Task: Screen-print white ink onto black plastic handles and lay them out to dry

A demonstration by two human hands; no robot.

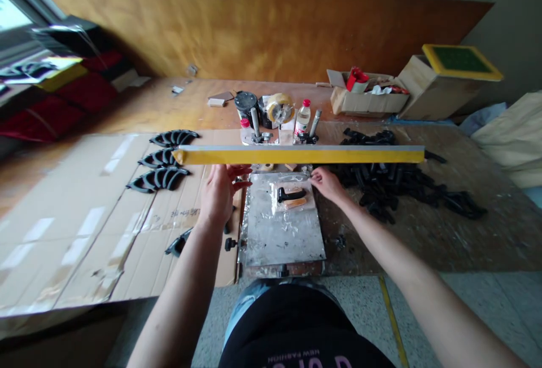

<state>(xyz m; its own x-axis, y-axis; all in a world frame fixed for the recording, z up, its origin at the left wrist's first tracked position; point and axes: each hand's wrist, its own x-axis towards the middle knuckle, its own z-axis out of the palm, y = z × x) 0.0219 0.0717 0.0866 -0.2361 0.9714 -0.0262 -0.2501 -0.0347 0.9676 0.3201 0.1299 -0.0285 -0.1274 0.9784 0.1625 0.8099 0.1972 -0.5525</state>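
A black shirt (296,334) fills the bottom edge; above it a foil-covered plate (282,227) lies on the table (423,232), with a black part (291,193) on a block near its far end. The left hand (219,192), fingers spread, touches the plate's left far corner; the right hand (328,183) pinches its right far corner. A yellow frame (296,155) hangs just beyond. Black parts (398,184) are heaped on the right, curved pieces (163,170) on cardboard on the left.
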